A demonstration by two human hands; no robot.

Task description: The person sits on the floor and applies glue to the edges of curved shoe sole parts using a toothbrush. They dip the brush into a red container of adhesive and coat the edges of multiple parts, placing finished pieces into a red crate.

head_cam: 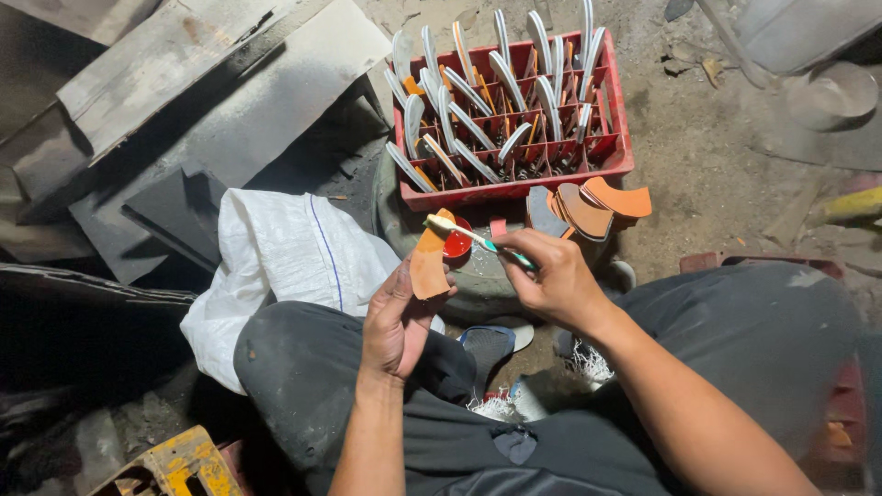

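Note:
My left hand (397, 317) holds a small curved orange-brown piece (429, 260) upright by its lower edge. My right hand (551, 276) grips a toothbrush (473, 237) by its green handle; the bristle end rests on the top of the orange piece. Just behind the piece sits a small red cap or dish (457, 242) on a round grey surface (478, 285). A stack of similar orange and grey pieces (588, 207) lies a little beyond my right hand.
A red plastic crate (514, 184) holds several upright pieces with white and orange faces. A white sack (285, 257) lies left of my knee. Dark boards (211, 101) lean at the upper left. A yellow crate corner (179, 464) shows at the bottom left. The floor is dirt.

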